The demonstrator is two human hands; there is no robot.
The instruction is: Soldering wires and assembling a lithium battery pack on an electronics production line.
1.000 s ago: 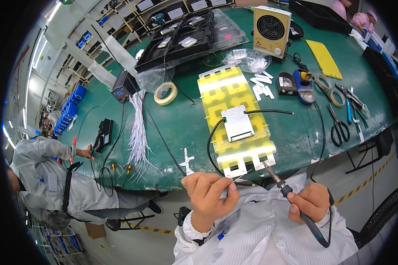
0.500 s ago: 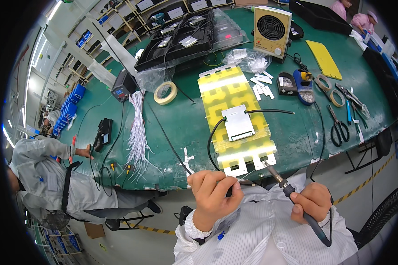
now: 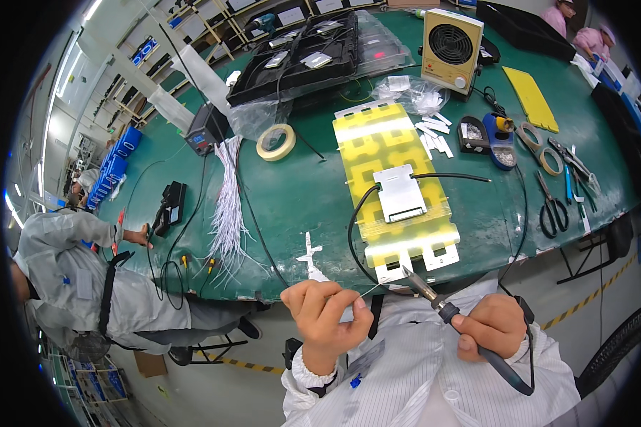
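Observation:
My right hand is closed round the dark handle of a soldering iron. The iron's tip is at the white metal end tabs on the near end of a yellow sheet-covered pack; whether it touches cannot be told. Between thumb and fingers, my left hand pinches a thin solder wire, whose free end points toward the same tabs. Upon the pack lies a silver rectangular board, with a black cable curving down its left side and another black cable stretching right.
Left of the pack lie a bundle of white wires and a tape roll. On the right are an iron stand, scissors and pliers. A fan unit stands behind. A co-worker works at left.
The iron's tip has shifted left across the end tabs. My left hand has moved slightly left with the solder wire. The bench scene sits further right in view.

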